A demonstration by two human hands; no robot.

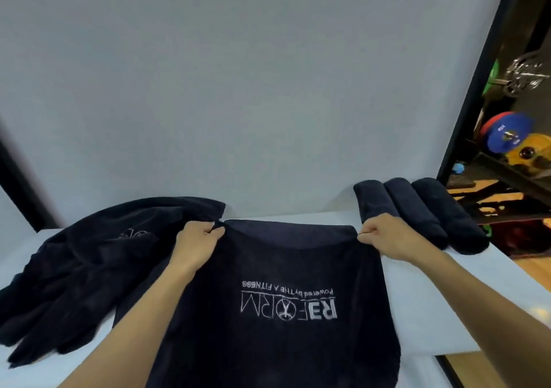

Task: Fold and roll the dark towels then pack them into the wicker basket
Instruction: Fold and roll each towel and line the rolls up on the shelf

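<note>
A dark navy towel [283, 268] with a white upside-down logo is stretched out in front of me over the white table [417, 298]. My left hand [198, 240] pinches its far left corner. My right hand [384, 235] pinches its far right corner. The far edge sags slightly between the two hands. Three rolled dark towels [423, 211] lie side by side at the right back of the table. A heap of loose dark towels [89, 262] lies at the left. No wicker basket is in view.
A plain grey wall [238, 89] rises right behind the table. At the right, past a black frame [477, 89], stand coloured weight plates [507, 137] and gym gear. The table's right edge drops to a wooden floor [530, 271].
</note>
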